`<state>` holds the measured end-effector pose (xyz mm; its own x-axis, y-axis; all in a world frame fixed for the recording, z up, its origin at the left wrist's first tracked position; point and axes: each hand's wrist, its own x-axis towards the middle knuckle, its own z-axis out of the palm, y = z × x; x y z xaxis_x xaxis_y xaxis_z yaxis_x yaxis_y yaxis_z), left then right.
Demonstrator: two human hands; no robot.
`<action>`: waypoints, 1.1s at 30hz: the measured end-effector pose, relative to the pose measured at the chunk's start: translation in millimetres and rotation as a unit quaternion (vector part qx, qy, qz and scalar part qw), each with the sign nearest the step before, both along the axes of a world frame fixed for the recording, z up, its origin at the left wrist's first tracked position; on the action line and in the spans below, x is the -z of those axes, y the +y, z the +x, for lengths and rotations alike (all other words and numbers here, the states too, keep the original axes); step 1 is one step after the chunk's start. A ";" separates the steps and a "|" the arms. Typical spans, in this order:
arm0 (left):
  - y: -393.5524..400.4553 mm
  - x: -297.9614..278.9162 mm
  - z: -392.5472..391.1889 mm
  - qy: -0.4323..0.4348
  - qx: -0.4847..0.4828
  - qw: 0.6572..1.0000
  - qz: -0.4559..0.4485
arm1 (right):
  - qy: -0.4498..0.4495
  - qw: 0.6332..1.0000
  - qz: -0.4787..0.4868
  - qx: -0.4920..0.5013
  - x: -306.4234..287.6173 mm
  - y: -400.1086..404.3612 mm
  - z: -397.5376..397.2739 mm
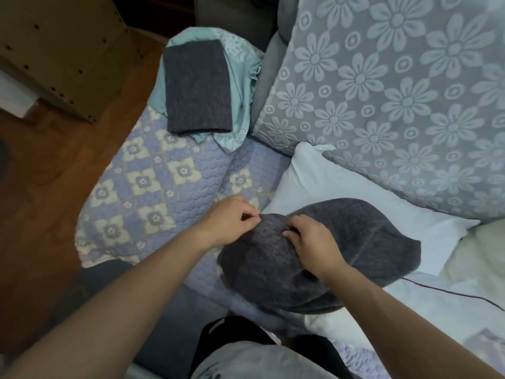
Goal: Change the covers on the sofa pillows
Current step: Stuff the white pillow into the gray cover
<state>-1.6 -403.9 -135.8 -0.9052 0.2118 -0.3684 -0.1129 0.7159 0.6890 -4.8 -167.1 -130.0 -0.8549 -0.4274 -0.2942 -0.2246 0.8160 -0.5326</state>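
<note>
Sofa seat is covered by a quilted lilac throw (153, 187) with cream flower blocks; wood floor (41, 187) to the left, a pale wooden cabinet (68, 50) at top left. A big grey-blue floral cushion (396, 91) leans against the sofa back. Dark grey pillow (314, 258) sits on the seat's front edge, overlapping a bare white pillow (341, 187). Left hand (229, 222) pinches something small at the grey cover's top edge, fingertips pressed together. Right hand (311, 242) rests on top, fingers curled into the fabric. A folded dark grey cover (196, 88) lies further back on crumpled teal fabric (243, 86).
</note>
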 end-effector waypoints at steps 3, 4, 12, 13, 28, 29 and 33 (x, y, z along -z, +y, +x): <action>0.5 -6.3 5.6 -0.021 0.018 0.999 -0.030 | 0.009 1.000 0.004 0.008 1.5 -2.3 3.0; 2.0 -6.5 8.1 -0.017 0.015 0.999 -0.047 | 0.009 1.000 0.005 0.012 2.0 -3.7 3.3; 33.0 11.8 24.7 -0.038 -0.064 0.994 -0.079 | -0.007 1.000 0.005 0.023 4.2 -11.1 2.8; 37.1 14.3 25.9 -0.051 -0.072 0.993 -0.073 | -0.008 1.000 0.006 0.024 3.9 -10.6 3.4; -6.5 -20.6 52.7 0.191 -0.083 0.978 0.007 | -0.021 0.998 0.026 0.046 -5.6 -6.1 -2.3; -3.0 -21.9 54.3 0.248 -0.063 0.966 -0.031 | -0.019 0.998 0.027 0.048 -6.3 -8.5 -2.2; 20.9 -14.3 66.7 0.289 -0.077 0.952 -0.066 | -0.022 0.998 0.027 0.061 -6.8 -9.8 1.2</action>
<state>65.1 -383.0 -121.6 -0.9813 0.0470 0.1869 0.1476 0.8068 0.5721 -3.5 -176.9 -123.2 -0.8856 -0.3034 -0.3518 -0.0998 0.8638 -0.4938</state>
